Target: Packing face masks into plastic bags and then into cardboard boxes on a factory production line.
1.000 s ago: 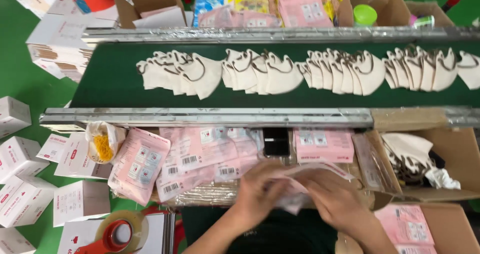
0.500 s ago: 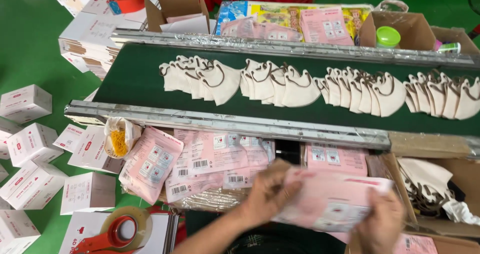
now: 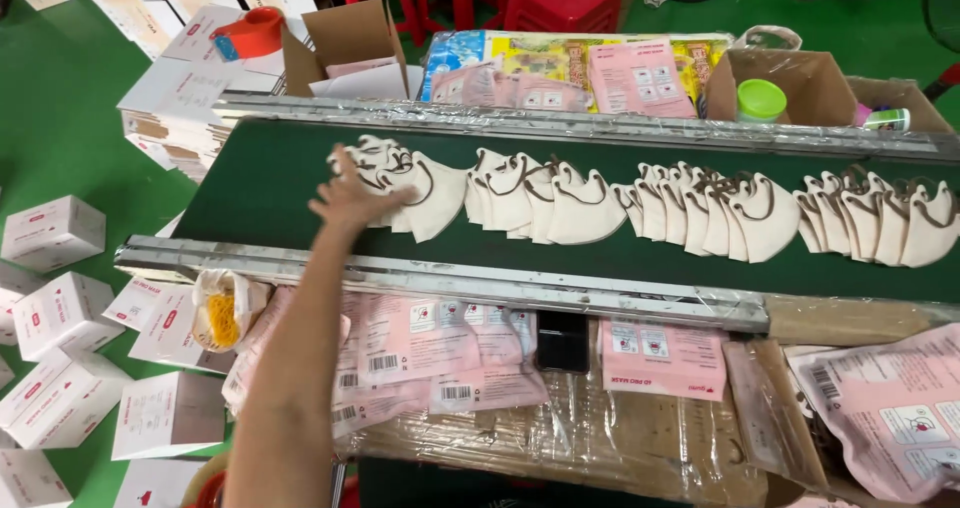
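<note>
green floor runs along the left and top of the view, with a dark green conveyor belt point(image 3: 270, 183) stretched across the middle between two foil-wrapped metal rails.

on the belt lie overlapping cream face masks with brown ear loops, in fanned batches from 10 o'clock to 3 o'clock. the left hand point(image 3: 350, 200) reaches out from 7 o'clock, arm extended over the near rail, and rests on the leftmost batch of masks point(image 3: 425, 193) at about 11 o'clock. its fingers are spread and fairly flat, tips touching the masks; whether any mask is pinched between them i cannot tell. the next batches point(image 3: 540, 203) sit just to the right, at 12 o'clock, and more point(image 3: 870, 223) at 2 o'clock.

the right hand is out of view, so its fingers cannot be judged.

below the near rail, at 6 o'clock, pink printed pouches point(image 3: 420, 353) lie spread on a plastic-wrapped surface, with a dark phone point(image 3: 563, 340) just beside them. a larger pink pouch point(image 3: 890, 408) lies at 4 o'clock. a small bag with yellow contents point(image 3: 222, 313) sits at 8 o'clock, close beside the forearm.

white cartons with red print point(image 3: 55, 233) are scattered on the floor at 9 o'clock. beyond the far rail, open cardboard boxes point(image 3: 810, 83) stand at 1 o'clock, one holding a green-lidded tub point(image 3: 761, 100).
</note>
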